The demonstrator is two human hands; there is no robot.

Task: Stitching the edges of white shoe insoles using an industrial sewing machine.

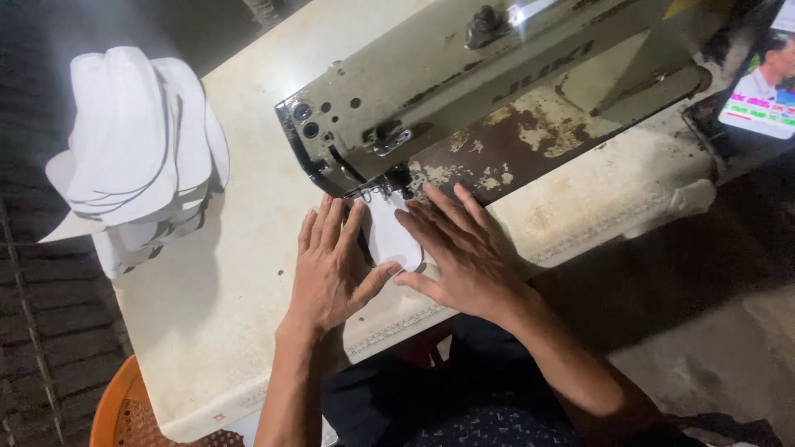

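A small white cut fabric piece (387, 236) lies flat on the sewing table under the needle end of a worn beige sewing machine (464, 91). My left hand (331, 269) rests flat on the table at the piece's left edge, fingers spread, thumb touching its lower end. On the right side of the piece, my right hand (464, 257) presses down with fingers spread and pointing toward the needle. Neither hand grips anything. The needle itself is hidden in the dark gap at the machine head (377, 186).
A stack of white cut pieces (137, 153) sits at the table's far left edge. A phone with a lit screen (766, 79) stands at the far right. An orange basket (124, 414) shows below the cream table (232, 314).
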